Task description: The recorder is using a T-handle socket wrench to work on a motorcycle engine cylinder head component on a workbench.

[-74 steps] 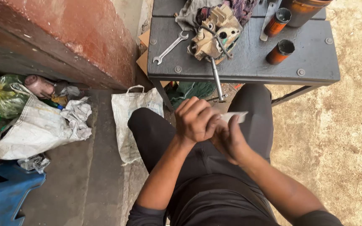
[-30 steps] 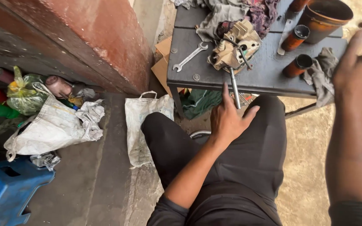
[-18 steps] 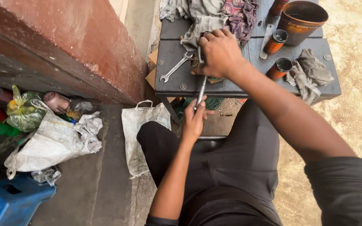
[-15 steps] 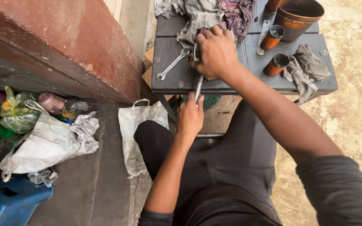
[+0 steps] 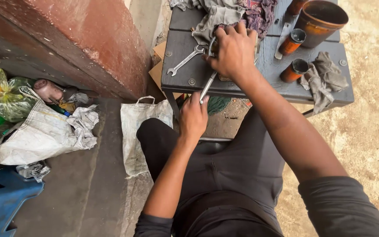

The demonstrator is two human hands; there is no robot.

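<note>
A long silver metal rod [image 5: 208, 86] juts off the dark grey worktop [image 5: 259, 74]; the left hand [image 5: 193, 117] grips its near end, as before. The right hand [image 5: 233, 52] stays clamped over a part it hides completely. Left of it lies one silver spanner [image 5: 185, 60]; right, two orange cylinders [image 5: 293, 56] and one grey rag [image 5: 323, 79].

Long silvery metal handle [image 5: 208, 86], slanted off the bench's near edge, upper end hidden, lower end gripped
</note>
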